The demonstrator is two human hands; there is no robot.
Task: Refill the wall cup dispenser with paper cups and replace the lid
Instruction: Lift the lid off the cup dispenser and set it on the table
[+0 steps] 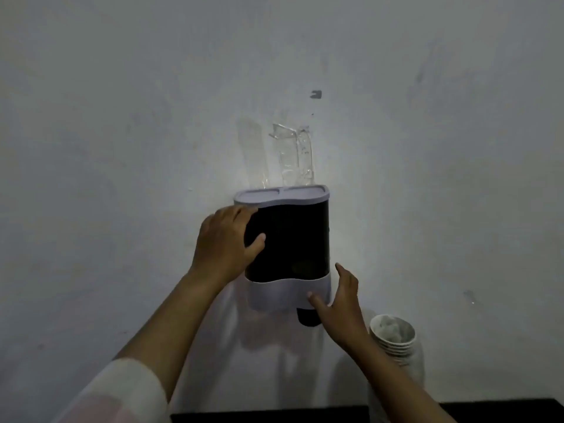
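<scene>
Evidently little of the refilling has been done, or else nearly all of it; the dark room leaves that unsettled. The dispenser (287, 248) is seen against the wall (122, 117), its dark tinted body closed at the top by the pale lid (282, 195), which is seated flat across both tubes. The left hand (225, 239) is wrapped round the upper left side of the body, with the thumb laid on the front face and the fingers curled toward the back, so that the unit is gripped and steadied. The right hand (338, 303) is held with its fingers spread and straight, the thumb touching the pale lower band (287, 293) at its right edge; nothing is clasped in it. A dark cup bottom (306, 317) is seen poking from the right-hand outlet, which suggests that at least one cup is loaded there, though how full the tubes are cannot be told through the tinted front. A stack of paper cups (393, 337) is left standing to the lower right, near the right forearm and apart from the dispenser, above the dark desk (274, 416). Strips of clear tape (293, 154) are fixed to the wall just above the lid. If those cups are meant for loading, the lid is yet to be lifted, the cups dropped in, and the lid set back.
</scene>
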